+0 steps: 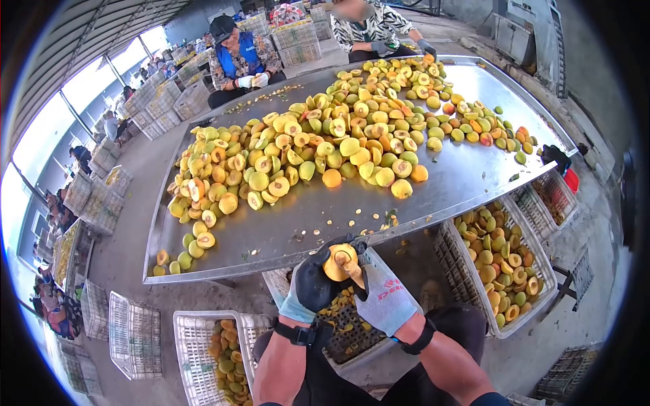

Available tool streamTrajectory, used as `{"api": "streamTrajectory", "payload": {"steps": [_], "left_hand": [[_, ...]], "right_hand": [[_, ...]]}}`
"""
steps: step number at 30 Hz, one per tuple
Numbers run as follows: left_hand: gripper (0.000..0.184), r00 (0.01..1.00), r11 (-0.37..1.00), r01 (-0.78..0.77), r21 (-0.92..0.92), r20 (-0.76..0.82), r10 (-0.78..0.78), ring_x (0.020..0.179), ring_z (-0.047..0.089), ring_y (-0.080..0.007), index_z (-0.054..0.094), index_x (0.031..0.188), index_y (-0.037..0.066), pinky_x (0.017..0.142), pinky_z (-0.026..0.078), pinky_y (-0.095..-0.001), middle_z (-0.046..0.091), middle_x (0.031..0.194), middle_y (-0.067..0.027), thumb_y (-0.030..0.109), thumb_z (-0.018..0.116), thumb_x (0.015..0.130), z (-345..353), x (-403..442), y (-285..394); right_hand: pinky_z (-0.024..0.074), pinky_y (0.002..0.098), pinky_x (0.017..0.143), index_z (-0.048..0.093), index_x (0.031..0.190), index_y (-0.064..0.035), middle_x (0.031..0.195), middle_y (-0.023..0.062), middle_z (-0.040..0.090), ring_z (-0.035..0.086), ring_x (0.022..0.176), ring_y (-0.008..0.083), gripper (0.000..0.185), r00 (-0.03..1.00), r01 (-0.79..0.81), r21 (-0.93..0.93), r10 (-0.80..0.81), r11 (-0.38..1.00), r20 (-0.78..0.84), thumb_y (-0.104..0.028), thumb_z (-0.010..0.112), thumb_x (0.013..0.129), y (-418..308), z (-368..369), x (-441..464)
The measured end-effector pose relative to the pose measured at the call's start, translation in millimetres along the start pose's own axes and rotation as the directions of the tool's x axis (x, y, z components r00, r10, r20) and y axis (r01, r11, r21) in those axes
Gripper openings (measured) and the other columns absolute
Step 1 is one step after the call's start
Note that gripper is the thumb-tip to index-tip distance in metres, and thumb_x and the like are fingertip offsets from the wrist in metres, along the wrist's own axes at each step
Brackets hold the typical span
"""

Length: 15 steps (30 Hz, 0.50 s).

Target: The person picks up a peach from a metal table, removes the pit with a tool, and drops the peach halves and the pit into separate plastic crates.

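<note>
My left hand (pixel 313 287), in a grey glove with black palm and fingers, is closed around a yellow-orange fruit (pixel 338 262) just past the table's near edge. At the fruit's lower right side is my right hand (pixel 379 294), also gloved, its fingers closed on a small brownish piece or tool I cannot make out clearly. Below both hands, a crate (pixel 369 355) holds yellow scraps. The metal table (pixel 284 227) bears a large heap of whole and halved fruit (pixel 271 159), with small pits and leaves near its front edge.
Crates of fruit stand at the right (pixel 497 331) and lower left (pixel 193 352). An empty-looking crate (pixel 135 338) is farther left. Two people (pixel 240 61) (pixel 372 34) sit across the table. Stacked crates (pixel 156 105) and more people fill the left background.
</note>
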<state>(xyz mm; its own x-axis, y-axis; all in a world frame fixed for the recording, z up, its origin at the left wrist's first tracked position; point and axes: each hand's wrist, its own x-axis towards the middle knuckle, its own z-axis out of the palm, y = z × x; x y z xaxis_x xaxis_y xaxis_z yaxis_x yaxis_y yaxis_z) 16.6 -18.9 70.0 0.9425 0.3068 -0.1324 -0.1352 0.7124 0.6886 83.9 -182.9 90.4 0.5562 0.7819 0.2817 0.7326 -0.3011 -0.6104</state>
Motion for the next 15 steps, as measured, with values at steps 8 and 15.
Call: {"api": "streamTrajectory", "payload": {"steps": [8,15], "left_hand": [[0.048,0.912,0.919,0.181,-0.351,0.411,-0.023,0.086,0.062,-0.0237,0.057,0.100,0.000,0.094,0.048,-0.0378,0.063,0.091,-0.0123,0.045,0.042,0.102,-28,14,-9],[0.052,0.980,0.977,0.007,0.212,-0.196,0.036,0.084,0.067,-0.0228,0.063,0.103,0.003,0.083,0.055,-0.0374,0.068,0.091,-0.0097,0.051,0.042,0.102,-46,15,-23]], "right_hand": [[0.0514,0.0485,0.072,0.052,0.104,-0.0012,0.089,0.0195,0.062,0.064,0.085,0.0395,0.029,0.983,-0.148,0.035,0.143,0.988,0.113,-0.018,0.063,0.083,-5,7,-1],[0.0510,0.0485,0.071,0.053,0.101,-0.0019,0.088,0.0208,0.063,0.064,0.083,0.0406,0.027,0.980,-0.136,0.064,0.125,0.989,0.154,-0.017,0.064,0.082,-3,16,-3]]}}
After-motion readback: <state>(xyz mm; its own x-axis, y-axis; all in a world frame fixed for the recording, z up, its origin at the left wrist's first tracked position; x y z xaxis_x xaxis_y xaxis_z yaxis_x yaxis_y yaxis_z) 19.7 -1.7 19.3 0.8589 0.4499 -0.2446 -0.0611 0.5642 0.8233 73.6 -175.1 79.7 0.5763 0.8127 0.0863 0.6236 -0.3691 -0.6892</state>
